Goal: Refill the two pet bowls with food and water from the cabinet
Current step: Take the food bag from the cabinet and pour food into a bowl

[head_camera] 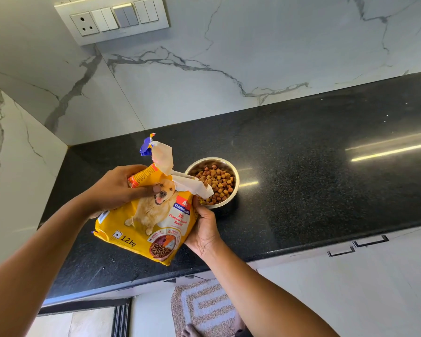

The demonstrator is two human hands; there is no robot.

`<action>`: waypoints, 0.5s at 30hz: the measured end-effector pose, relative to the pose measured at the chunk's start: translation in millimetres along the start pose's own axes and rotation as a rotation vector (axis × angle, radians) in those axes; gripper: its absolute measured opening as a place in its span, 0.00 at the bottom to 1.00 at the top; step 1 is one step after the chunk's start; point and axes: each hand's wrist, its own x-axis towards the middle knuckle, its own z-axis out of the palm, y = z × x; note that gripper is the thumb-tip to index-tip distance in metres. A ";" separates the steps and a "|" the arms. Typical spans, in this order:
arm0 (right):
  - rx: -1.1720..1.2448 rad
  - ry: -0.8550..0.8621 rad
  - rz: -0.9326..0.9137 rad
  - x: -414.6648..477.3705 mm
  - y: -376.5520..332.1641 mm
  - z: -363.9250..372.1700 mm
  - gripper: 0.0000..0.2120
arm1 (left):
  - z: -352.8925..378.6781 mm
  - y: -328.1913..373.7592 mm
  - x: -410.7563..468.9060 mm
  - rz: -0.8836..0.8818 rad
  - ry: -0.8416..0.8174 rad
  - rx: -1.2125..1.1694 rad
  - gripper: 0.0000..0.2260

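Both hands, left hand (117,188) and right hand (204,229), fingers clamped around the yellow kibble bag (151,222), tip its torn mouth over a steel bowl (235,190) on the counter (326,178), directing the pour.

food bag (147,224): yellow, dog picture, 1.2 kg, torn-open top, tilted toward bowl, held above table
bowl (234,190): steel, round, upright on table, filled with brown kibble (218,184)
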 end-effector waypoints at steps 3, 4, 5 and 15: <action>0.019 -0.021 -0.022 -1.9 0.4 1.3 0.24 | -1.0 -0.3 0.4 0.009 -0.003 -0.001 0.43; 0.016 -0.019 -0.027 -2.3 0.6 1.6 0.24 | -1.2 -1.2 0.7 0.016 -0.002 -0.003 0.43; 0.014 -0.016 -0.027 -2.5 0.8 1.4 0.24 | -1.1 -1.1 0.6 0.021 -0.001 -0.008 0.43; 0.013 0.010 0.009 -3.4 4.9 1.2 0.27 | -0.6 1.3 1.2 0.026 -0.007 0.012 0.43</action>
